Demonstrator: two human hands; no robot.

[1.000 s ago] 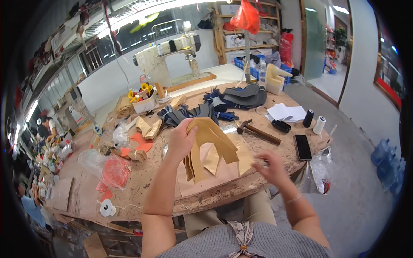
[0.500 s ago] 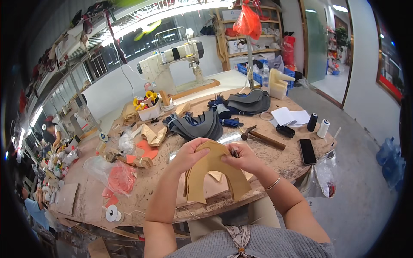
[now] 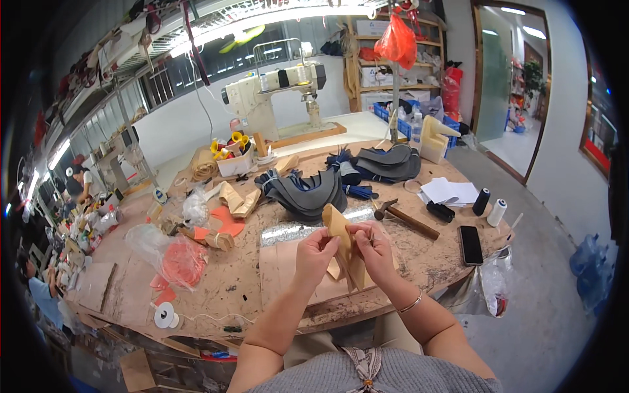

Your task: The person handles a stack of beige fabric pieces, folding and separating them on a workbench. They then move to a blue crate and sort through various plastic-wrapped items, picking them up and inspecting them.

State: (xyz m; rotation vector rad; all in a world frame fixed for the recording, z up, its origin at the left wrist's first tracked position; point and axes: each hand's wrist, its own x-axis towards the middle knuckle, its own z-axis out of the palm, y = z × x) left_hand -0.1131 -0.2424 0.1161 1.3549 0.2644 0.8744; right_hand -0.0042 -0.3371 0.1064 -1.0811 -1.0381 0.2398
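Over the near part of the table I hold a tan curved piece (image 3: 338, 224) of thin sheet material, turned almost edge-on and folded or layered. My left hand (image 3: 317, 254) pinches it on its left side. My right hand (image 3: 374, 247) grips it on the right, fingers bent together. Whether it is one sheet or several cannot be made out from this angle. Beneath my hands lies a pale board (image 3: 282, 268) with a shiny metallic strip (image 3: 288, 234) along its far side. Dark grey curved pieces (image 3: 308, 196) are stacked just beyond.
A hammer (image 3: 409, 220) lies right of the stack. Farther right are a black phone (image 3: 470, 245), thread spools (image 3: 496, 213) and white paper (image 3: 449, 191). Orange pieces in clear plastic (image 3: 177, 259) and a white spool (image 3: 166, 316) lie left. A sewing machine (image 3: 275, 98) stands behind.
The tan arch-shaped piece has turned from facing me broadly to nearly edge-on. My hands have shifted right and closer together. The small dark item at my right fingers no longer shows there.
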